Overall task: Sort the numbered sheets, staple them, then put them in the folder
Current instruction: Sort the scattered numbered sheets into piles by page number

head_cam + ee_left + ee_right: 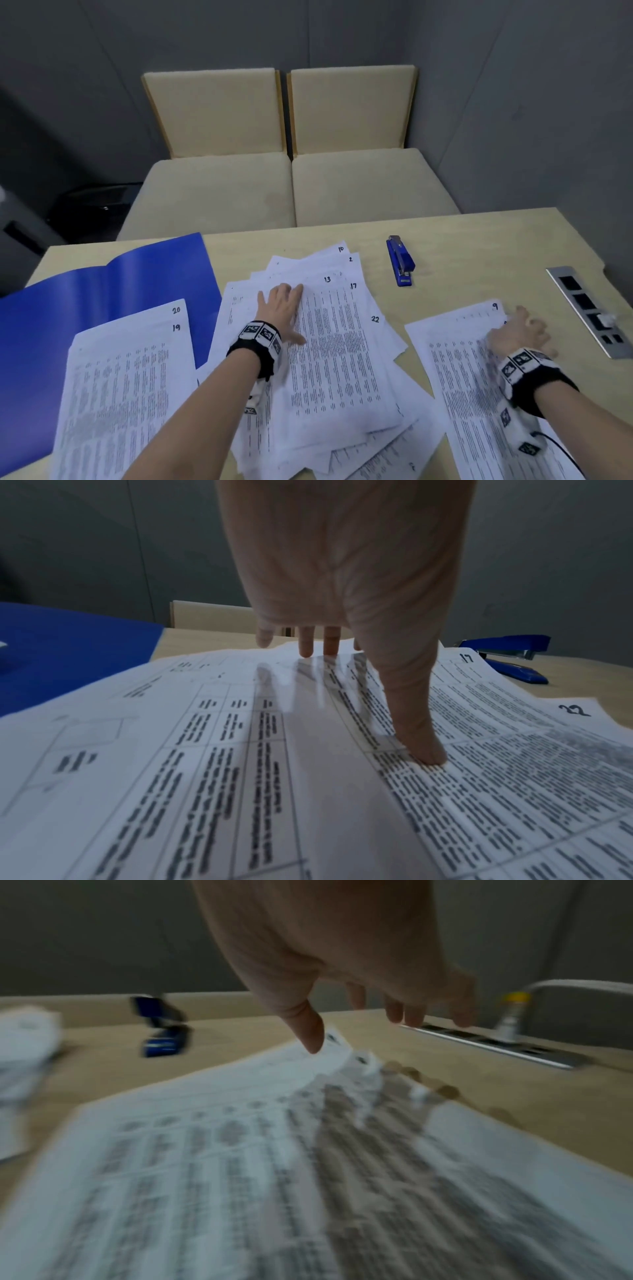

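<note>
Both forearms are bare, no sleeves anywhere. Each wrist has a chunky black strap: left wristband [256, 342], right wristband [529, 373]. Both are studded with little white square tiles printed with black blocky marker patterns, kind of like QR tags. A white camera unit with the same tags hangs under each band. A thin black cable [561, 448] trails off the right one. No rings or gloves showing on the hands in the wrist views.
</note>
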`<state>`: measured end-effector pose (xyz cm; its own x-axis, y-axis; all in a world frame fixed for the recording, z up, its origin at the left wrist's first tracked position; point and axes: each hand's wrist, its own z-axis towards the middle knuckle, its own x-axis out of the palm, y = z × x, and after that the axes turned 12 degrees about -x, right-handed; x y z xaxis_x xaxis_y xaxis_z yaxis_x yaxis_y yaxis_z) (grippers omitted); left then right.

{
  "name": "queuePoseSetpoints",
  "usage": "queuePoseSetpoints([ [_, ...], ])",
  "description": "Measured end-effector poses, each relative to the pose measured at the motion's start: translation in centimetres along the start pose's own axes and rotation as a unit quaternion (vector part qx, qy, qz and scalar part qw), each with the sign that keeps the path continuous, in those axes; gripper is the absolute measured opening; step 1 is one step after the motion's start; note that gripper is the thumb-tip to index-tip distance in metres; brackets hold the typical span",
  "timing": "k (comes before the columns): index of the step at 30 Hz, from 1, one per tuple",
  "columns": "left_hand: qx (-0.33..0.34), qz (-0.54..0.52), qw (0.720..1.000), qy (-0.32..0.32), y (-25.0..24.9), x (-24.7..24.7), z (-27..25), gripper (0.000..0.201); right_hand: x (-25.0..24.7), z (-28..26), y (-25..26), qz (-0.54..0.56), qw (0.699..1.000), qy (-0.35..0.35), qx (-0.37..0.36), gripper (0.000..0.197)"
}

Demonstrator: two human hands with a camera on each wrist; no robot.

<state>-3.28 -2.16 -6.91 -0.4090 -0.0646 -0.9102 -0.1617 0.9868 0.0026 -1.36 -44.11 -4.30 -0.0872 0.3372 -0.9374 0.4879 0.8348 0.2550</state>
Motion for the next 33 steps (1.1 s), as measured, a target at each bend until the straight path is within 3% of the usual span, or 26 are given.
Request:
queuePoseSetpoints([
  [3,0.007,-0.001,1.0,-0.016,0.0,0.0,-0.4,0.119,1.9,-2.7,5.1,0.046,0.986,-0.015,-0.162,0.048],
  [6,0.019,-0.006,0.999,-0.048,0.0,-0.1,-1.1,0.115,4.9,-6.8,10.0,0.182,0.944,0.064,-0.269,0.029],
  [9,0.034,-0.029,0.995,-0.087,0.0,0.2,-2.2,0.099,7.4,-9.9,13.0,0.221,0.926,0.139,-0.273,0.035],
  [13,0.045,-0.141,0.979,-0.139,0.4,0.7,-3.6,0.035,8.6,-10.5,14.3,0.229,0.941,0.122,-0.218,0.06],
  [15,0.053,-0.184,0.973,-0.128,0.8,0.9,-4.2,0.02,8.5,-10.0,14.4,0.218,0.947,0.121,-0.201,0.062],
  [19,0.091,-0.187,0.972,-0.109,1.5,1.1,-4.9,0.018,8.2,-9.9,14.5,0.133,0.956,0.129,-0.229,0.018],
  [22,0.096,-0.191,0.973,-0.092,2.4,0.5,-5.3,0.021,9.2,-10.7,14.2,0.139,0.949,0.144,-0.245,0.039],
  [25,0.027,-0.231,0.968,-0.092,4.0,1.0,-5.2,0.027,10.3,-11.7,13.5,0.118,0.94,0.195,-0.254,0.036],
  [28,-0.041,-0.201,0.975,-0.089,6.3,2.3,-4.8,0.03,10.9,-12.5,13.1,0.092,0.941,0.207,-0.249,0.035],
  [33,-0.039,-0.105,0.993,-0.046,7.7,3.2,-4.3,0.073,10.6,-13.6,13.0,0.107,0.943,0.205,-0.241,0.035],
])
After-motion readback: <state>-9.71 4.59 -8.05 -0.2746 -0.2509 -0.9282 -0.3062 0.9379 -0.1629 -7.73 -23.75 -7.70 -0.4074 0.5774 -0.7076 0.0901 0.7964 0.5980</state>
